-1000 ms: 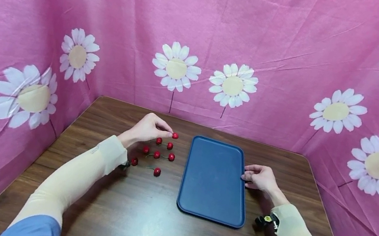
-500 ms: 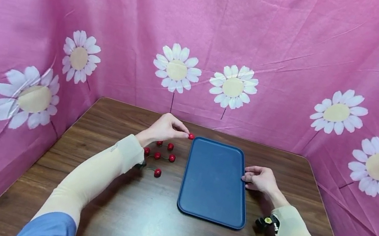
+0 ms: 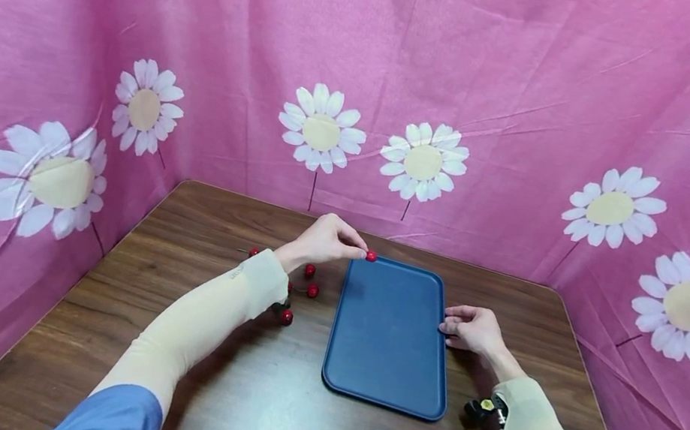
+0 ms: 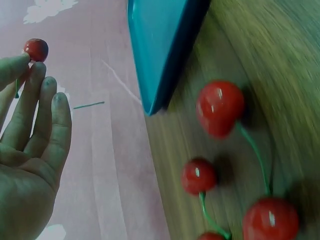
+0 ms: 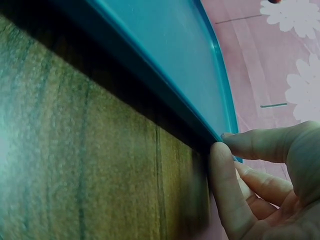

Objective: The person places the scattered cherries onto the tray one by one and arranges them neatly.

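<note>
A red cherry is pinched between the thumb and fingertips of my left hand, over the far left corner of the blue tray. In the left wrist view the same cherry shows above the fingertips, its green stem hanging down by the fingers. My right hand holds the tray's right edge. The right wrist view shows its thumb and finger at the rim. Several more cherries, one of them a cherry with a green stem, lie left of the tray, partly hidden by my left forearm.
The brown wooden table runs back to a pink cloth printed with white daisies, which hangs at the back and both sides. A small dark device sits at my right wrist.
My left hand has carried the cherry rightward from beside the other cherries to over the tray's far left corner. The right hand and the tray stay in place.
</note>
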Demonstrator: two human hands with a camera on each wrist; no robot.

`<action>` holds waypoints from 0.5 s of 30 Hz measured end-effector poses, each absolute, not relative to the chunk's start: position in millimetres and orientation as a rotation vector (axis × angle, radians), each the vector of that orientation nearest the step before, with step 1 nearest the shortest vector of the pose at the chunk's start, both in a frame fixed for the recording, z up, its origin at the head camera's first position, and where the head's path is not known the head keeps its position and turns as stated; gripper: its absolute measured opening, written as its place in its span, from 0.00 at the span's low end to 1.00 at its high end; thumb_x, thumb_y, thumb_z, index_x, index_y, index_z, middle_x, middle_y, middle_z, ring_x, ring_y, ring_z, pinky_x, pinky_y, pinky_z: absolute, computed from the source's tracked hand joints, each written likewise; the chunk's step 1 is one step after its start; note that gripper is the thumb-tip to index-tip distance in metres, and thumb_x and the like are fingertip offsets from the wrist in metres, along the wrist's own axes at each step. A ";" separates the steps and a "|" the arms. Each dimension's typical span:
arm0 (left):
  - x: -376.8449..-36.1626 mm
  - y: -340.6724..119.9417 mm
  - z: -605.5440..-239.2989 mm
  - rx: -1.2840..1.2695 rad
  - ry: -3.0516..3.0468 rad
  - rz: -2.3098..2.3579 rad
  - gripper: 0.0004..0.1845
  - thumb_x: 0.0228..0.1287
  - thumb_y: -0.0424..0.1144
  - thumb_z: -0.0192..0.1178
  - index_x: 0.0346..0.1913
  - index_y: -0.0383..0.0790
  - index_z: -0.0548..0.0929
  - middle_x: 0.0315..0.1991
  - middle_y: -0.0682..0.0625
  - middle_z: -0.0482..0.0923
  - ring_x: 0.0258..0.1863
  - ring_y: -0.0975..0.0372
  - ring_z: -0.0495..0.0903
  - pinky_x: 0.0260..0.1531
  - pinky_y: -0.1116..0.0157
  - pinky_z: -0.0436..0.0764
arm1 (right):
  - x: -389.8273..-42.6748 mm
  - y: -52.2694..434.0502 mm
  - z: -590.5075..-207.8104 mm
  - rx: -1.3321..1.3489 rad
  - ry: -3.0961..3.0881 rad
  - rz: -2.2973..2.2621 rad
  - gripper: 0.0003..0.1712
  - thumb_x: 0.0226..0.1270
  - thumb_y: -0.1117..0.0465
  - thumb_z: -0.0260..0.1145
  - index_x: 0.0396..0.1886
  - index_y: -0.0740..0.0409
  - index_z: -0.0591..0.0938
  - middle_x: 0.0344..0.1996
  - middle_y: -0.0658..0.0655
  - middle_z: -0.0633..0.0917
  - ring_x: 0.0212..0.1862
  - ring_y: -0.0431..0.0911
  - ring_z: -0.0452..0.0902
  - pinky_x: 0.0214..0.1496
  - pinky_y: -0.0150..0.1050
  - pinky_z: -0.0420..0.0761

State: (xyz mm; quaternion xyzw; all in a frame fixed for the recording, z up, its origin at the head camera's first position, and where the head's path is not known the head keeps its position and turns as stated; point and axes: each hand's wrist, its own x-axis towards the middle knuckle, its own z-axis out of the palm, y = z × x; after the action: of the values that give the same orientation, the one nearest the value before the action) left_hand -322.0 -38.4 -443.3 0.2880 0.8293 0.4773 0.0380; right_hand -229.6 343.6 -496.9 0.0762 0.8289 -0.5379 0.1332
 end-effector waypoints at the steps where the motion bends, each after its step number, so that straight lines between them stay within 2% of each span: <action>1: -322.1 -35.4 -443.9 0.883 2.546 1.461 0.05 0.72 0.42 0.77 0.45 0.48 0.99 0.44 0.52 0.98 0.41 0.65 0.85 0.43 0.66 0.81 | -229.5 343.4 -497.0 0.221 2.404 -1.562 0.29 0.74 0.74 0.72 0.70 0.84 0.77 0.36 0.48 0.94 0.35 0.35 0.90 0.38 0.36 0.93; 6: -321.4 -16.9 -446.2 0.890 2.524 1.447 0.06 0.73 0.44 0.77 0.46 0.48 0.99 0.44 0.53 0.98 0.43 0.65 0.87 0.46 0.65 0.82 | -229.0 343.5 -497.1 0.216 2.408 -1.556 0.29 0.75 0.74 0.72 0.70 0.83 0.77 0.37 0.49 0.94 0.35 0.35 0.90 0.38 0.37 0.93; 15: -323.3 17.1 -453.3 0.946 2.520 1.408 0.06 0.73 0.43 0.78 0.46 0.47 0.99 0.43 0.52 0.98 0.36 0.65 0.78 0.38 0.68 0.74 | -226.1 343.5 -496.6 0.207 2.398 -1.585 0.30 0.73 0.73 0.74 0.70 0.84 0.77 0.35 0.47 0.94 0.34 0.34 0.88 0.36 0.36 0.93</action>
State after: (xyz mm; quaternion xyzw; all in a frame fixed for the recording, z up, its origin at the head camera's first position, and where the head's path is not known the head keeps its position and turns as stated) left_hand -323.3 17.1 -453.3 0.3111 0.8283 0.4630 0.0518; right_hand -226.1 343.5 -496.6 0.0713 0.8251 -0.5453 0.1293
